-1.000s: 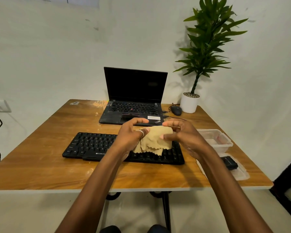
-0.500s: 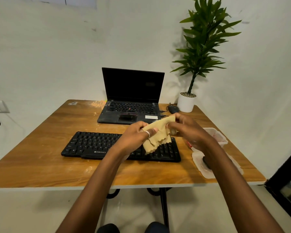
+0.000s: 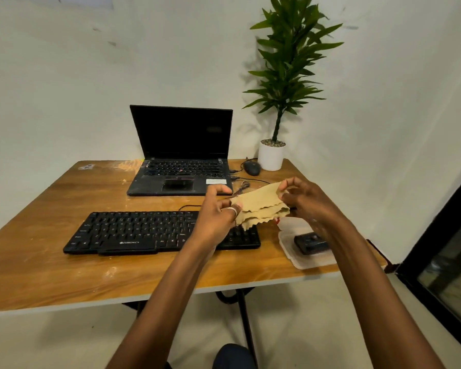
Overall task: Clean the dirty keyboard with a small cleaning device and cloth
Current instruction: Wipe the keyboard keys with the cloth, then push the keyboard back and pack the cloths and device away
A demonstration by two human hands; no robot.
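A tan cloth (image 3: 261, 206) with wavy edges hangs in the air above the right end of the black keyboard (image 3: 133, 231). My left hand (image 3: 216, 214) pinches the cloth's left side, a ring on one finger. My right hand (image 3: 309, 201) pinches its upper right corner. The cloth is folded in layers and stretched between both hands. A small black cleaning device (image 3: 310, 243) lies on a clear plastic lid (image 3: 304, 261) at the table's right edge. The keyboard lies flat on the wooden table (image 3: 51, 262), its right end partly hidden by my left hand and the cloth.
An open black laptop (image 3: 181, 155) stands behind the keyboard. A black mouse (image 3: 252, 168) and a potted plant (image 3: 272, 155) sit at the back right. Cables run behind the keyboard. A clear container shows as a sliver (image 3: 290, 222) under my right hand. A dark doorframe is at far right.
Both hands have shifted right with the cloth and pulled it wider apart. The view has turned, so the table sits further left in the frame.
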